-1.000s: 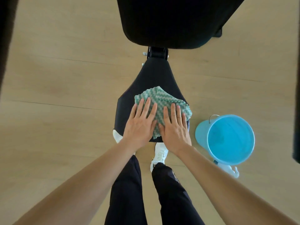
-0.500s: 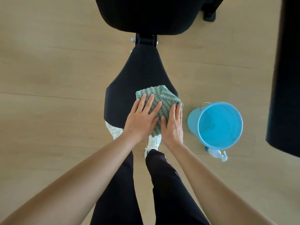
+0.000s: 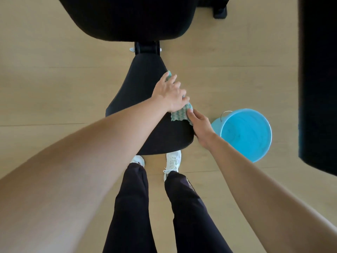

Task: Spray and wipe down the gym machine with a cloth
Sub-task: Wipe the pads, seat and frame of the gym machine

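Pale wooden floor [image 3: 54, 79] fills the view from above. A broad black backrest pad [image 3: 127, 15] spans the top edge, and a second dark padded part [image 3: 319, 79] of the gym machine runs down the right side. Below the backrest, joined to it by a short black bracket [image 3: 146, 47], the black seat [image 3: 142, 84] widens toward the person. The person's legs in dark trousers [image 3: 133, 207] stand just before the seat's near edge. A light blue bucket [image 3: 246, 136] stands on the floor just right of the seat, its wire handle lying at the rim. The left hand [image 3: 169, 92] lies palm down on the seat's right edge, fingers bent over the cloth [image 3: 179, 115], holding it to the pad. The right hand [image 3: 200, 126] pinches the cloth's lower corner at the seat's right rim, thumb [image 3: 189, 112] on top; its other fingers are hidden below. The green-and-white zigzag cloth shows only at the left fingertips and between the two hands. White shoes [image 3: 173, 159] peek out from under the seat.
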